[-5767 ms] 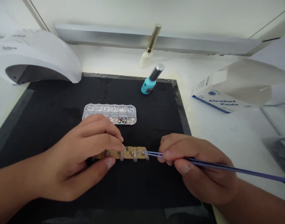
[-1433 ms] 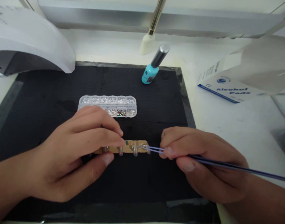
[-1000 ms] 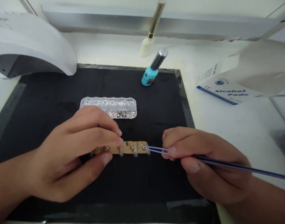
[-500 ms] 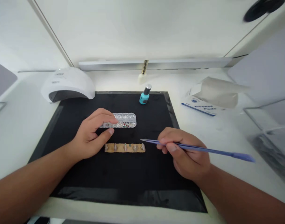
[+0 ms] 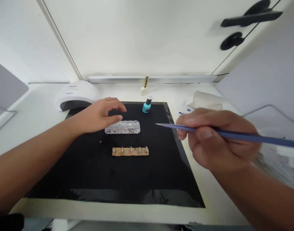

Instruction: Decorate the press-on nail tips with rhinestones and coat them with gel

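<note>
My left hand (image 5: 106, 114) hovers by the back left part of a clear compartment case (image 5: 123, 131), thumb and fingers apart with nothing between them. Small sparkling stones fill the case's compartments. Between thumb and fingers, my right hand (image 5: 214, 138) grips slim blue-purple tweezers (image 5: 243, 135), their silvery point aimed left over the right part of the mat. Nearer me than the case lies a tan strip (image 5: 126, 153) bearing several clear nail tips in a row. A tiny pinkish piece (image 5: 100, 141) rests on the mat left of the strip.
A black mat (image 5: 127, 176) covers the middle of the white table. At its back stands a turquoise bottle (image 5: 146, 107), with a cream bottle (image 5: 144, 88) behind. A white nail lamp (image 5: 77, 93) is back left; an alcohol pad box (image 5: 186, 110) sits behind my right hand.
My left hand has lifted away from the case and moved back, its fingers spreading. My right hand has risen and come closer to the camera with the tweezers. The view has shifted.
</note>
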The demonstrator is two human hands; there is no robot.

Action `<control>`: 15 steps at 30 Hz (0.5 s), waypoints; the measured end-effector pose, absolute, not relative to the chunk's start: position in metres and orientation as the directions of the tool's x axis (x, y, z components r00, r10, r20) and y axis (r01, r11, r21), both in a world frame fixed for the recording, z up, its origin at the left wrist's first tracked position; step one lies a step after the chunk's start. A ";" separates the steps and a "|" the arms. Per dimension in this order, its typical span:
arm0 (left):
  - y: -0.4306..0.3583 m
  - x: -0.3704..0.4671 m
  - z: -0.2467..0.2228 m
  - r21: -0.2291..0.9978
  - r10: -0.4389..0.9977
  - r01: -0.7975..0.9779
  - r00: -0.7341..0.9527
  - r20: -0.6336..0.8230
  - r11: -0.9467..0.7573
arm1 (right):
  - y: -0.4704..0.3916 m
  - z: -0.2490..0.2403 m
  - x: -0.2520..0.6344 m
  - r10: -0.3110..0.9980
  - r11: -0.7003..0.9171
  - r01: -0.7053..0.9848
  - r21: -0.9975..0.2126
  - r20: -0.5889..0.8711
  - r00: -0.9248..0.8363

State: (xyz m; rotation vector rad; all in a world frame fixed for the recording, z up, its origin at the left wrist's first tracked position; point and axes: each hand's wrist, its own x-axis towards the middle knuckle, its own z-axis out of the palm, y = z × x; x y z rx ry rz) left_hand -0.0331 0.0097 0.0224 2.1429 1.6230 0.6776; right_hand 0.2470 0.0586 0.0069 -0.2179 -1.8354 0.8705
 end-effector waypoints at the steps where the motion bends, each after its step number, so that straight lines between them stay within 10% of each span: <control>1: 0.019 -0.034 0.017 0.544 0.953 0.785 0.278 0.117 -0.296 | 0.064 0.006 0.237 0.508 0.721 -0.307 -0.622 0.775 -0.376; 6: 0.045 -0.037 -0.020 0.510 0.826 0.689 0.557 0.082 -0.515 | 0.088 -0.021 0.198 0.593 0.620 -0.376 -0.688 0.725 -0.350; 15: 0.054 -0.049 -0.059 0.603 0.822 0.600 0.540 0.180 -0.526 | 0.105 -0.072 0.198 0.554 0.550 -0.238 -0.801 0.563 -0.614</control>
